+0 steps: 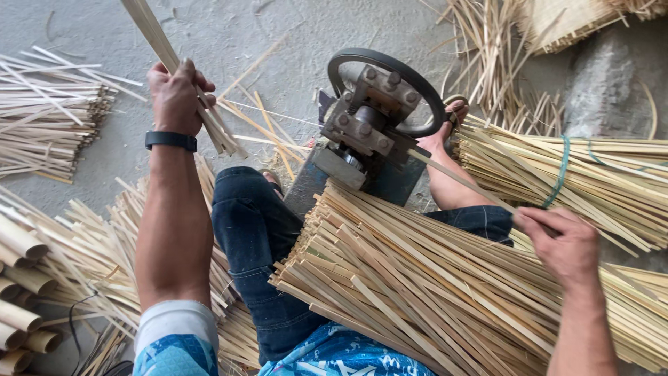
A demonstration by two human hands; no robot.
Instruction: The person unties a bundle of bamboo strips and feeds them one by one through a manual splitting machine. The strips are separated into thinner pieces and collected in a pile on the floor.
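Note:
My left hand (175, 94) is raised at the upper left, closed around a few long split bamboo strips (167, 59) that run up out of the frame and down past my wrist. My right hand (563, 240) at the right pinches one thin bamboo strip (463, 179) that leads back to a metal splitting machine (365, 132) with a black wheel (417, 76). A wide pile of bamboo slats (410, 278) lies across my lap below the machine.
A bundle of slats tied with green cord (598, 177) lies at the right. More strip piles sit at the left (49, 115) and under my left arm. Bamboo tube sections (21, 278) are stacked at the lower left. My foot (445, 132) rests beside the machine.

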